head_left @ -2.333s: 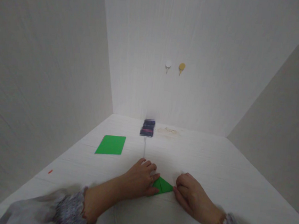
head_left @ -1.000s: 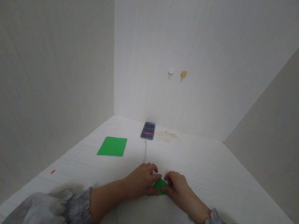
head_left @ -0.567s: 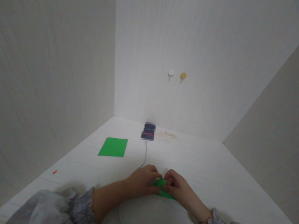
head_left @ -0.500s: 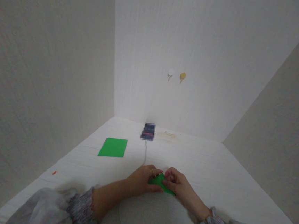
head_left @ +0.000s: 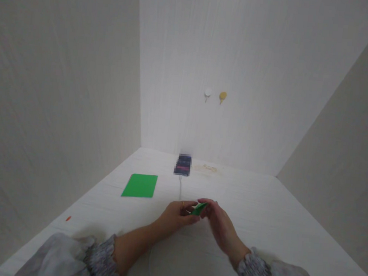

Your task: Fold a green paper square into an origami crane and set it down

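A small folded piece of green paper (head_left: 199, 209) is held between my two hands, tilted up off the table. My left hand (head_left: 177, 214), with a ring on one finger, pinches its left end between thumb and fingers. At its right end, the bent fingers of my right hand (head_left: 218, 220) close on the paper's edge, and they partly hide it. A flat green square of paper (head_left: 140, 185) lies on the table to the left, beyond my left forearm.
A phone with a blurred screen (head_left: 183, 165) lies at the back of the white table (head_left: 245, 203), a white cable (head_left: 180, 189) running from it toward me. A small orange scrap (head_left: 68, 218) is at the left. Two hooks (head_left: 223, 96) hang on the back wall.
The folded green paper has been lifted and turned, so less of its face shows. My right hand has shifted left and turned, its fingers now over the paper's right end.
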The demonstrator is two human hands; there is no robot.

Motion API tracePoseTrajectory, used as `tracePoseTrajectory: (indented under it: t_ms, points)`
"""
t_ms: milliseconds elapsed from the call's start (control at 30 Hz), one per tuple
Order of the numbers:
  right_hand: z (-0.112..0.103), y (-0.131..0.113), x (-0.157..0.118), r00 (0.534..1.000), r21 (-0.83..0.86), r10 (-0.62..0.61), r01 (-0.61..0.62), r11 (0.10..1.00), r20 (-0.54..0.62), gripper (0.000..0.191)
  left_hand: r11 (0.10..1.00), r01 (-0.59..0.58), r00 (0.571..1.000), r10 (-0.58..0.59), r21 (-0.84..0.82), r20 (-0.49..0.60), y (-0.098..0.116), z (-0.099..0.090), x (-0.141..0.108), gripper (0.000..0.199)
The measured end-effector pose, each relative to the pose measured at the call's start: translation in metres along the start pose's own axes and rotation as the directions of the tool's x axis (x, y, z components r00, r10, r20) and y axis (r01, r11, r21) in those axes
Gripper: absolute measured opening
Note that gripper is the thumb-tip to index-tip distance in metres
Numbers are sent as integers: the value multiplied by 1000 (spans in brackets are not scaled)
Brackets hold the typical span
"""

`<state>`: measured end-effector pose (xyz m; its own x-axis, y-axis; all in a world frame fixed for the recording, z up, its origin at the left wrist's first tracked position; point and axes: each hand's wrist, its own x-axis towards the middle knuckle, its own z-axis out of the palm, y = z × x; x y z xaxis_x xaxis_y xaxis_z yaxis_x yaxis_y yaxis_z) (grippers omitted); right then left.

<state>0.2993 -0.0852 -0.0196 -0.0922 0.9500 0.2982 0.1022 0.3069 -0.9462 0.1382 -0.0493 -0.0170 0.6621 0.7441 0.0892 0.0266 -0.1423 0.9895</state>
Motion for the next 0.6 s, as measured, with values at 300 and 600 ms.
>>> tracePoseTrajectory:
  t_ms: [300,600]
  points:
    - [0,14,1,996,142,86,-82,986,-21,26,963,69,996,-52,-261,71,3,6,1,43]
    - [-2,17,0,1000,188,-2,4,982,-7,33,942,140,990,-142,-305,15,-4,4,5,43]
